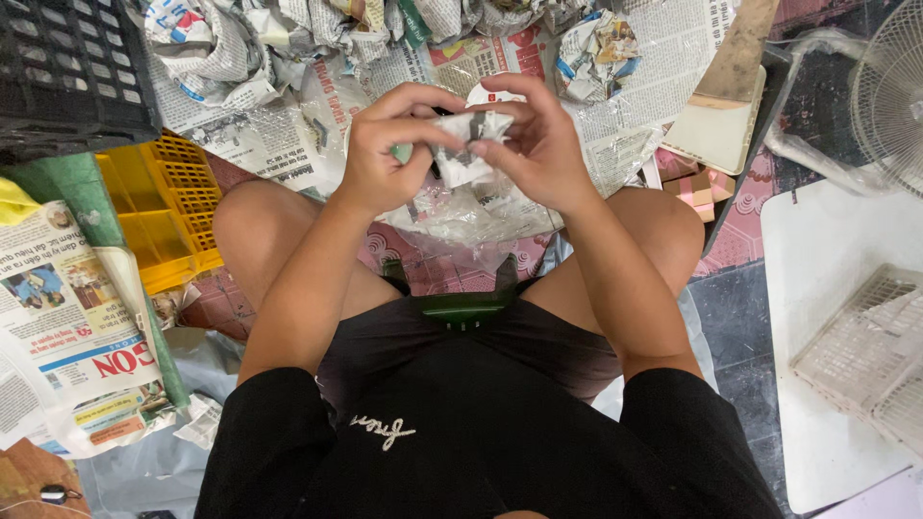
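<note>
While both hands meet above the knees, the left hand (pixel 385 144) and right hand (pixel 543 144) pinch one small crumpled wad of grey-white newspaper (pixel 466 144) between them, fingers curled tight on it from both sides. Wad sits at chest-front height in the head view, over the gap between the bare knees. Something green shows under the left fingers, too small to tell what.

Just below the hands: a sheet of clear crinkled plastic film (pixel 471 221) lying on the patterned pink-red tiled floor (pixel 740 226). Lower, between the thighs, a dark green plastic object (pixel 461 309), partly hidden by the black shirt.

Beyond the hands: a big heap of crumpled printed newspaper balls (pixel 288 38) and flat sheets spread across the top of the view, mostly grey-white with red and blue printed blocks.

Person's left side: yellow perforated plastic crate (pixel 173 207) on the floor near the left knee; black plastic lattice crate (pixel 67 67) in the top corner above it; a flat stack of newspaper with colour photos and red headline letters (pixel 67 327) at the far edge, resting on a green strip.

Person's right side: cream rectangular board with a brown wooden plank on it (pixel 721 120), tilted; white round wire fan guard (pixel 889 86) at the edge; white flat panel (pixel 827 288) carrying a white plastic mesh basket (pixel 865 351).
</note>
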